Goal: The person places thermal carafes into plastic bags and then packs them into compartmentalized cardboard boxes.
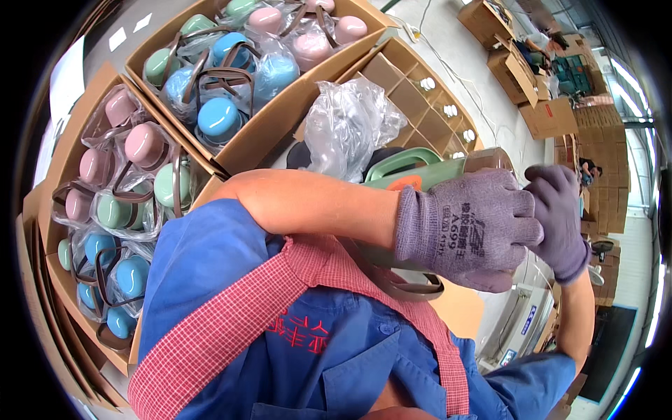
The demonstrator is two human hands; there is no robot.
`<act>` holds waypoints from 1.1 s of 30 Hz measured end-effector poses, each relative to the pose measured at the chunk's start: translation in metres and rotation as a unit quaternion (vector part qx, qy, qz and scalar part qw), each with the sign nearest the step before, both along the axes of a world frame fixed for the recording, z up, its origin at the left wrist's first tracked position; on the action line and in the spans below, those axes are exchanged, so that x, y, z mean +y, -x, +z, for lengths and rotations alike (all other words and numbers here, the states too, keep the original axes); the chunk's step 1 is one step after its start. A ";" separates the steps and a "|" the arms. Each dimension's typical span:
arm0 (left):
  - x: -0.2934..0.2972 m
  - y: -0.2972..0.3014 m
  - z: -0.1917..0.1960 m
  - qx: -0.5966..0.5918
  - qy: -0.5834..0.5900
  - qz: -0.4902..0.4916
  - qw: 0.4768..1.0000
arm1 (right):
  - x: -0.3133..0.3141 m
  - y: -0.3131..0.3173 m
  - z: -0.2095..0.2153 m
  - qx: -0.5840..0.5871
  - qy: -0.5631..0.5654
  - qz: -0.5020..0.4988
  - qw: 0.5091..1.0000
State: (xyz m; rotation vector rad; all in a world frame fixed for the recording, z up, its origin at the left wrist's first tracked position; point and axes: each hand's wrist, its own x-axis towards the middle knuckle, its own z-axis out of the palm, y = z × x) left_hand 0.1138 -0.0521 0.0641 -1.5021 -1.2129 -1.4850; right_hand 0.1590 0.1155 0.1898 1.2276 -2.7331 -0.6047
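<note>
The olive-green, rounded vessel with a loop handle (pixel 437 170) looks like smooth plastic with a soft sheen; its brownish end (pixel 490 159) is translucent. The grey-purple knitted glove on the left hand (pixel 465 227) is matt cloth, finely ribbed at the cuff; the purple glove on the right hand (pixel 558 218) is likewise dull, soft fabric. Beyond, the crumpled clear bag (pixel 346 129) is thin, shiny plastic film. Far left, domed sky-blue tops (pixel 220 117) are glossy and smooth, and the brown cardboard carton (pixel 283 120) is matt paperboard. Near, the blue shirt (pixel 210 255) is matt woven cloth.
</note>
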 end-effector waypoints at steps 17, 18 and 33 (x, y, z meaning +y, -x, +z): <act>0.008 0.031 -0.019 -0.067 -0.026 0.038 0.997 | 0.021 0.006 -0.046 -0.131 0.296 -0.349 0.880; -0.017 0.031 -0.027 -0.180 0.048 0.027 0.982 | 0.042 0.002 -0.048 -0.155 0.289 -0.402 0.855; -0.066 0.234 -0.099 -0.151 0.238 0.155 0.947 | 0.061 0.086 -0.028 -0.030 -0.035 0.069 0.997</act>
